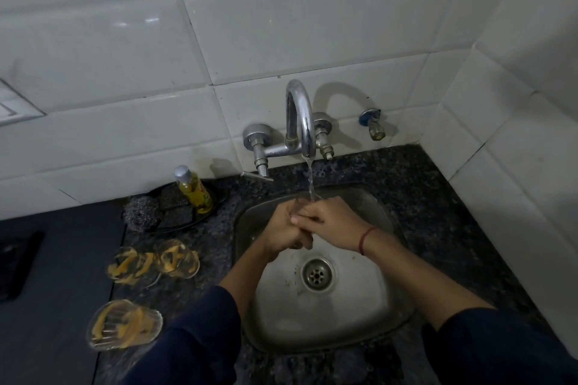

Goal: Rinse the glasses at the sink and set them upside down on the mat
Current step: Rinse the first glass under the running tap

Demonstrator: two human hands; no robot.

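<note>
Over the steel sink (369,316), my left hand (286,230) and my right hand (333,222) together grip a clear glass (301,201). Its rim shows above my fingers, and most of it is hidden by them. Water runs from the chrome tap (300,122) onto the glass and my fingers. Three clear glasses with yellow patterns stand on the counter to the left: one (129,266), a second (178,258), and a nearer one (125,325) by the edge of the dark grey mat (62,291).
A black tray holding a yellow soap bottle (194,191), a steel scrubber (142,212) and a sponge sits behind the glasses. A black phone (18,262) lies at the far left on the mat. Tiled walls close in behind and on the right.
</note>
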